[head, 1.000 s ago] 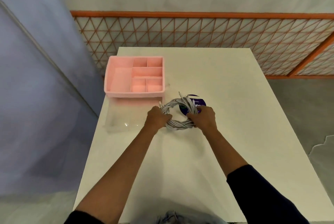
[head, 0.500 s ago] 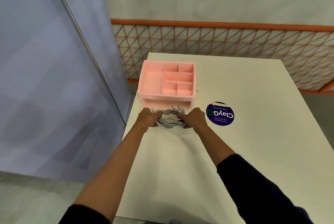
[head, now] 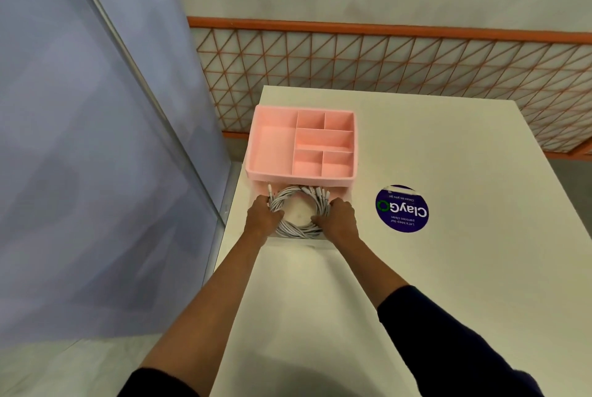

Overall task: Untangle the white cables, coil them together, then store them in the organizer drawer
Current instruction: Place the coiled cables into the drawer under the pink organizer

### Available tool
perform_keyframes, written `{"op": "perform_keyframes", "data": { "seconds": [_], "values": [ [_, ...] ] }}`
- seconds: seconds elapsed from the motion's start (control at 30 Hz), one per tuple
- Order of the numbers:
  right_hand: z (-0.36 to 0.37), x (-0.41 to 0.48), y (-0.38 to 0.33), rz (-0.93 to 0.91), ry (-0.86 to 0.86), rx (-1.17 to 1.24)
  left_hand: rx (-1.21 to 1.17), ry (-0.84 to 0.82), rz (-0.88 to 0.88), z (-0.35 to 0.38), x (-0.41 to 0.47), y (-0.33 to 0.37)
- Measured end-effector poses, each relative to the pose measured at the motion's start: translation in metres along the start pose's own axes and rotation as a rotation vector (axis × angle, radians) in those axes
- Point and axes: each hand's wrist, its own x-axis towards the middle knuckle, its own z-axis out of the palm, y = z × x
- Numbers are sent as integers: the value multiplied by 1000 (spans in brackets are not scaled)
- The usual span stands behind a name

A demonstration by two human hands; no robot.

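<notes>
- Left hand [head: 261, 215]: placed at the left side of the coil. Its fingers [head: 277, 214] are curled round the strands there and grip them.
- Right hand [head: 341, 220]: placed at the right side of the coil, with its fingers likewise curled round the strands and closed on them. Both forearms reach forward over the tabletop [head: 448, 284], and a dark sleeve [head: 448, 339] covers the right arm below the elbow.
- White cables [head: 298, 230]: wound together into one round coil and held between the two hands. Several plug ends stick out from the far arc of the coil, toward the organizer.
- Location of the coil: directly in front of the organizer's lower opening, within the outline of the pulled-out drawer [head: 307, 243]. The drawer is clear and hard to make out. Whether the coil rests on its floor or is held just above it cannot be told.
- Organizer [head: 272, 146]: pink, standing near the left edge of the tabletop. Its top tray is divided into one large compartment on the left and five smaller ones on the right. No item is seen in any of them.
- Sticker [head: 402, 208]: round, dark blue with white lettering, lying flat on the tabletop to the right of the right hand and apart from it.
- Surroundings: an orange lattice railing [head: 384, 63] runs beyond the far edge of the tabletop. A blue-grey panel [head: 80, 140] stands to the left.
</notes>
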Motion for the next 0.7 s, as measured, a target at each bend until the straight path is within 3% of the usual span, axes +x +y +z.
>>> {"op": "perform_keyframes", "data": {
  "seconds": [0.13, 0.27, 0.47, 0.53, 0.6, 0.67, 0.7],
  "values": [
    [6, 3, 1, 2, -16, -54, 7, 9, 12, 4, 3, -7],
    [0, 4, 2, -43, -14, -148, 172, 13, 103, -1, 4, -9],
    [-26, -4, 20, -200, 234, -153, 169, 401, 487, -15, -19, -28],
    [-32, -8, 28, -105, 190, -238, 237, 544, 448, -21, -24, -43],
    [-36, -13, 36, -26, -11, -260, 144, 587, 248, -27, -29, -55],
    [-33, -16, 44, -34, -169, -220, 42, 513, 115, -26, -32, -70],
    [-29, -18, 48, -43, -182, -181, -33, 440, 129, -25, -35, -76]
  ]
}}
